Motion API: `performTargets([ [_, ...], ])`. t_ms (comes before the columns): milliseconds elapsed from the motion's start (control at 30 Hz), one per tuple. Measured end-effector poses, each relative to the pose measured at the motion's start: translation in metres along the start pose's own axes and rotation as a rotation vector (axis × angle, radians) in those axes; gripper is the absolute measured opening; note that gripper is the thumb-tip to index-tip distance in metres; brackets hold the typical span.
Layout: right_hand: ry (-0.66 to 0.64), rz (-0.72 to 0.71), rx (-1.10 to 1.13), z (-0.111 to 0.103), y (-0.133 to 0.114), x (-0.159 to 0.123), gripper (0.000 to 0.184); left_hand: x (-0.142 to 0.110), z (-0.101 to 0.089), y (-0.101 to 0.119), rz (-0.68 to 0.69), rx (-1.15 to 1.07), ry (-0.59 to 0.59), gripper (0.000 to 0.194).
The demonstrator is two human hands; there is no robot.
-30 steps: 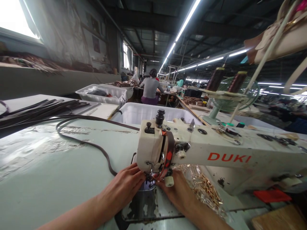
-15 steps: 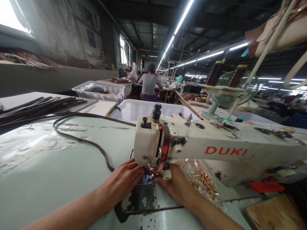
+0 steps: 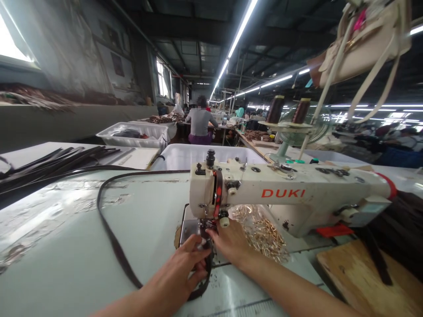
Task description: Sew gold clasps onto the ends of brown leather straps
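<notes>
The dark strap [image 3: 115, 247] passes beneath the left hand [image 3: 180, 273], seemingly touching it.

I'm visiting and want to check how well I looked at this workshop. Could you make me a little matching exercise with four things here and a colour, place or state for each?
1. Strap
2. Metal pieces
3. Thread spools
4. Sewing machine

A. Pale, with red letters on the side
B. Dark, curving over the table to the left hand
C. Gold-coloured, heaped near the right hand
D. Dark, side by side on a raised stand

Right pairs: 1-B, 2-C, 3-D, 4-A
</notes>
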State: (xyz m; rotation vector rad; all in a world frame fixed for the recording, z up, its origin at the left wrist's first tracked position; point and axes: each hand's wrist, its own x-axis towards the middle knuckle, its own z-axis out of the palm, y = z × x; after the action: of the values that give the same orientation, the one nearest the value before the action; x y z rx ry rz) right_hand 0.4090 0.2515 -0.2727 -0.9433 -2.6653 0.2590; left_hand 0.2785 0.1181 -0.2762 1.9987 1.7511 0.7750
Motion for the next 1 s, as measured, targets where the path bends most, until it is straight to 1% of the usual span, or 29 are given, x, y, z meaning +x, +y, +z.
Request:
performTargets([
  [67, 0.025, -0.004, -0.010, -0.005, 0.004, -0.005, 0.026, -0.004, 0.006, -0.002, -0.016, 0.018, 0.015, 0.037],
  [133, 0.039, -0.019, -0.034, -0.011, 0.008, -0.013, 0.028, -0.007, 0.005, -0.009, -0.017, 0.074, 0.082, 0.040],
  [200, 0.043, -0.052, -0.088, -0.016, 0.010, -0.023, 0.031, -0.006, -0.001, -0.021, -0.050, 0.121, 0.173, 0.032],
  [267, 0.042, -0.092, -0.136, -0.017, 0.008, -0.030, 0.034, 0.000, -0.008, -0.032, -0.088, 0.152, 0.245, 0.019],
  [333, 0.035, -0.106, -0.147, -0.015, 0.003, -0.033, 0.028, 0.010, -0.010, -0.040, -0.079, 0.181, 0.287, 0.017],
  [400, 0.026, -0.099, -0.137, -0.009, -0.003, -0.030, 0.024, 0.020, -0.009, -0.044, -0.033, 0.208, 0.293, 0.019],
  [467, 0.025, -0.103, -0.130, -0.003, -0.007, -0.025, 0.026, 0.026, -0.005, -0.044, 0.025, 0.222, 0.274, 0.023],
  [533, 0.032, -0.124, -0.127, 0.002, -0.009, -0.022, 0.027, 0.029, -0.001, -0.043, 0.077, 0.239, 0.267, 0.029],
  [600, 0.039, -0.148, -0.121, 0.005, -0.009, -0.020, 0.024, 0.028, 0.002, -0.041, 0.108, 0.264, 0.272, 0.029],
  [733, 0.042, -0.164, -0.091, 0.007, -0.010, -0.019, 0.021, 0.025, 0.005, -0.039, 0.117, 0.318, 0.299, 0.023],
  [800, 0.034, -0.167, -0.099, 0.007, -0.012, -0.018, 0.021, 0.026, 0.006, -0.039, 0.121, 0.342, 0.316, 0.024],
  [900, -0.006, -0.172, -0.163, 0.007, -0.016, -0.015, 0.021, 0.028, 0.005, -0.040, 0.146, 0.357, 0.308, 0.026],
  [1000, -0.027, -0.170, -0.197, 0.006, -0.017, -0.014, 0.020, 0.024, 0.001, -0.030, 0.152, 0.352, 0.307, 0.023],
])
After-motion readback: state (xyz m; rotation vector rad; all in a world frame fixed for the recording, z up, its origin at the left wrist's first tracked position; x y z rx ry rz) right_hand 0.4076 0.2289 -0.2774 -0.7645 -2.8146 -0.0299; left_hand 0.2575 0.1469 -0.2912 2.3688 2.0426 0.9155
